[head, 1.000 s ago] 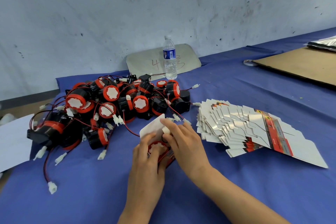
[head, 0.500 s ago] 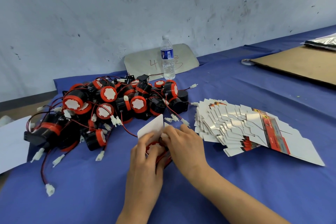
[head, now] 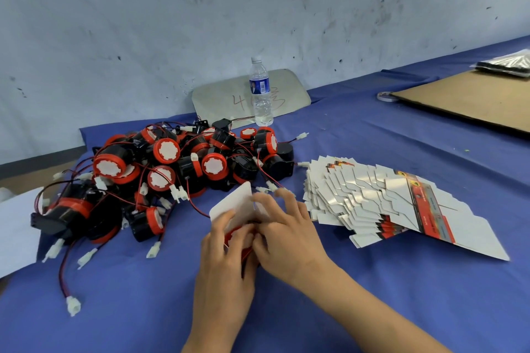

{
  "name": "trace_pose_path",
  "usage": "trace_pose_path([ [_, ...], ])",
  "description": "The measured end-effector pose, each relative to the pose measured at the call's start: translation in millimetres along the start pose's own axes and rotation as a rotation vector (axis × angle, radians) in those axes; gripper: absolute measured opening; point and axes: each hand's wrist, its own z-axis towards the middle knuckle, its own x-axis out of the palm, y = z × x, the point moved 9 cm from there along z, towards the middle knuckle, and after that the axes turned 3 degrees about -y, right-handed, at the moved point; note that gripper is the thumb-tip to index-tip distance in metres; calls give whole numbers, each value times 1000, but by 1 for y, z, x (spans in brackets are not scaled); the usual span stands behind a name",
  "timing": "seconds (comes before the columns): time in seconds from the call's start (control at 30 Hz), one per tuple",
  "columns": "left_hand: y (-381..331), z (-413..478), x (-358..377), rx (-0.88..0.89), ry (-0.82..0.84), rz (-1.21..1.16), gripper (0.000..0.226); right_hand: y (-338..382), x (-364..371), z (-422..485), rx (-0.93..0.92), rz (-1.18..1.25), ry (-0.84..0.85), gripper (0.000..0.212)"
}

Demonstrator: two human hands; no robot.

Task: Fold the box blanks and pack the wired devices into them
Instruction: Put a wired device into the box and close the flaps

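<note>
A partly folded white box (head: 232, 205) with a red printed side stands on the blue cloth at centre. Its white lid flap sticks up. My left hand (head: 226, 249) grips the box from the near left side. My right hand (head: 282, 231) lies over its right side, fingers spread across the top flaps. A red and black wired device seems to sit inside, mostly hidden by my hands. A heap of black and red wired devices (head: 172, 169) with white connectors lies to the left. A fanned stack of flat box blanks (head: 381, 198) lies to the right.
A water bottle (head: 260, 94) stands at the back against a grey board (head: 218, 97). A brown cardboard sheet (head: 470, 100) and a tape roll (head: 386, 95) lie far right. White paper (head: 14, 232) lies at the left edge. Loose connectors (head: 73, 305) trail onto the near cloth.
My right hand has slid across the top of the box and its fingers have spread out. The left hand keeps its hold.
</note>
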Motion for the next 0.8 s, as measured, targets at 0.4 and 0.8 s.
trace_pose_path([
  [0.4,7,0,4,-92,-6,-211,84,-31,14,6,299,276,8,24],
  [0.8,4,1,19,-31,151,-113,53,-46,18,1,493,926,-190,32],
])
